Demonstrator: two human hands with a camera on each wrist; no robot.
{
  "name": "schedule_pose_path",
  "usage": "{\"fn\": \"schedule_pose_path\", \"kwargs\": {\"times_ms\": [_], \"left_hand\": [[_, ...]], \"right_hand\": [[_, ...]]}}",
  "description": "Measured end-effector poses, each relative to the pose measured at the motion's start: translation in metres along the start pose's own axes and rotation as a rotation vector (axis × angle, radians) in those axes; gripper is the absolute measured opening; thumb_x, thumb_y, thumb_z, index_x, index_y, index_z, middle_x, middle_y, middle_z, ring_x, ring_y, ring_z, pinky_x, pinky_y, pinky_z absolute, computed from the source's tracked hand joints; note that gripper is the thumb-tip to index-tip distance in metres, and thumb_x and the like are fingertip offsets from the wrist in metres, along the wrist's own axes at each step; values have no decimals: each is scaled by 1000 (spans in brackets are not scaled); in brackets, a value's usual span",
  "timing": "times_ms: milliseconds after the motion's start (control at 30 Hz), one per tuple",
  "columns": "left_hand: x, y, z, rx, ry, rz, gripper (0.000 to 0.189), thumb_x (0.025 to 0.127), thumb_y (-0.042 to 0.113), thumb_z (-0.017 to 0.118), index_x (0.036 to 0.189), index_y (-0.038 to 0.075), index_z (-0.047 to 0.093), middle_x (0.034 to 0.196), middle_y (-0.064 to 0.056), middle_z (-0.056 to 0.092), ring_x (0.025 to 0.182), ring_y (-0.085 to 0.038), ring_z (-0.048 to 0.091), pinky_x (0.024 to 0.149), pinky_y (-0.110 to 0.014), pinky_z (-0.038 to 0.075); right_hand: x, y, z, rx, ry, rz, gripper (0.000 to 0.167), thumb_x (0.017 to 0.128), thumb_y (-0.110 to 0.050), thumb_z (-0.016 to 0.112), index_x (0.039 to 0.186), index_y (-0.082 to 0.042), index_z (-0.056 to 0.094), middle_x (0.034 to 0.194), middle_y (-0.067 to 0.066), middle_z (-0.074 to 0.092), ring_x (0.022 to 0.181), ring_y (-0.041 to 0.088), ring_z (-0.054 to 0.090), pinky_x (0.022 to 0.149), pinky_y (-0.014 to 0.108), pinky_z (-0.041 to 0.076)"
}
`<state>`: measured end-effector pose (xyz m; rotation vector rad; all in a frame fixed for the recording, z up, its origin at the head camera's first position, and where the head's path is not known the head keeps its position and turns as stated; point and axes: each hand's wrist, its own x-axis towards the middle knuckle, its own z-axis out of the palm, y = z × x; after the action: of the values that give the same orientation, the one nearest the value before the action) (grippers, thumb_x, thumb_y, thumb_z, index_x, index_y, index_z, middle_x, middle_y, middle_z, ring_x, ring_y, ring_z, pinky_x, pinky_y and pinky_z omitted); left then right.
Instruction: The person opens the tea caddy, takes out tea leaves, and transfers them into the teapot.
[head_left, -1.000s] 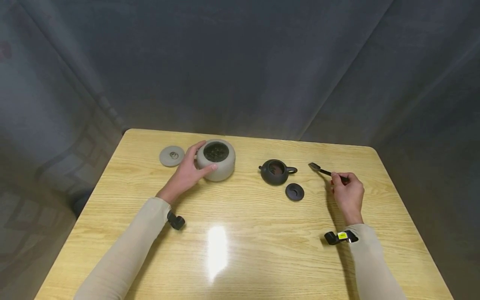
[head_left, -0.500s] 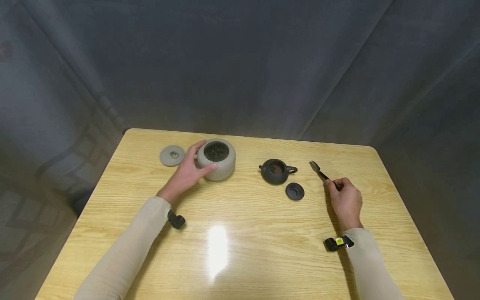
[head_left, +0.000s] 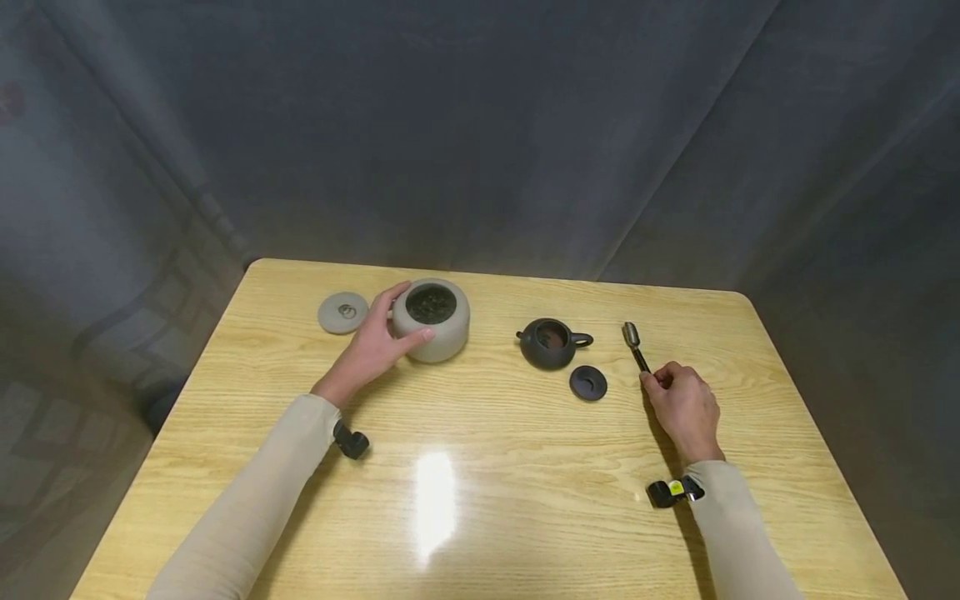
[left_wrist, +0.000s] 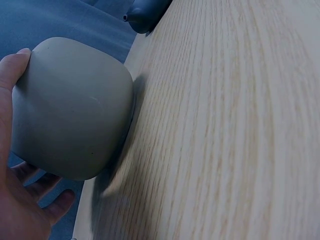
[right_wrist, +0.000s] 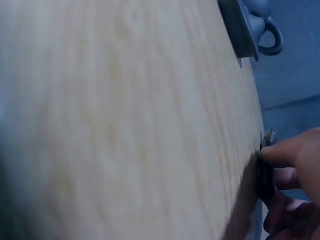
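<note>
My left hand [head_left: 369,346] grips the side of a round grey jar [head_left: 452,337], thumb near its front rim. The jar stands without its lid, and dark tea leaves [head_left: 431,305] show inside. In the left wrist view, the thumb touches the jar wall [left_wrist: 75,110] and other fingers lie behind it. On the right, my right hand [head_left: 684,407] pinches the black handle of a small tea scoop [head_left: 632,335]. The scoop's head points away from me, close over the table. In the right wrist view, the dark handle [right_wrist: 265,175] sits between thumb and fingers.
Between the hands stands a dark teapot [head_left: 542,355], uncovered, its handle toward the right. Its round lid [head_left: 588,383] lies just in front. A grey jar lid [head_left: 332,317] is left of the jar. A curtain [head_left: 480,150] hangs behind the wooden table [head_left: 510,483].
My right hand has moved a little left and toward me. The scoop has swung from pointing left to pointing away from me. The left hand stays on the jar.
</note>
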<state>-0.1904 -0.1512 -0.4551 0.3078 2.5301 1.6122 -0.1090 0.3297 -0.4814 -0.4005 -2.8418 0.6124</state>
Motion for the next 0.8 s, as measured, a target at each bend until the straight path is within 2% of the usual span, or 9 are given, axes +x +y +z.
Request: {"fn": "schedule_pose_path", "kwargs": {"times_ms": [200, 333, 533, 667, 800], "left_hand": [[0, -1, -1, -2, 2, -1, 101, 92, 56, 80, 170, 31, 21, 174, -10, 27, 151, -43, 45, 121, -61, 43], [2, -3, 1, -8, 10, 11, 101, 92, 55, 80, 170, 30, 22, 174, -11, 28, 152, -43, 45, 122, -61, 42], [1, -5, 3, -5, 8, 11, 100, 93, 55, 80, 170, 34, 21, 175, -8, 26, 151, -42, 46, 121, -60, 44], [-2, -3, 3, 30, 23, 12, 100, 92, 58, 79, 170, 36, 20, 175, -7, 26, 154, -40, 42, 123, -62, 41], [-11, 6, 5, 126, 86, 68, 99, 92, 57, 80, 169, 32, 24, 173, -7, 31, 160, -34, 34, 129, -62, 33]], "right_hand": [[-1, -2, -2, -42, -26, -29, 27, 104, -28, 70, 93, -3, 70, 88, 18, 68, 67, 27, 59, 51, 31, 36], [-2, -2, -3, -45, -37, -19, 30, 105, -30, 68, 94, -2, 68, 88, 18, 66, 68, 27, 57, 53, 31, 36], [-5, -4, -7, -10, -28, 29, 37, 106, -36, 63, 108, 0, 66, 99, 21, 64, 78, 33, 60, 59, 37, 41], [-7, -10, -10, 25, -13, 35, 39, 107, -34, 62, 119, 3, 65, 107, 24, 64, 88, 39, 65, 64, 43, 46], [-11, -19, -15, 66, 5, 12, 36, 107, -31, 63, 121, 2, 67, 109, 23, 68, 89, 37, 67, 64, 37, 44]]}}
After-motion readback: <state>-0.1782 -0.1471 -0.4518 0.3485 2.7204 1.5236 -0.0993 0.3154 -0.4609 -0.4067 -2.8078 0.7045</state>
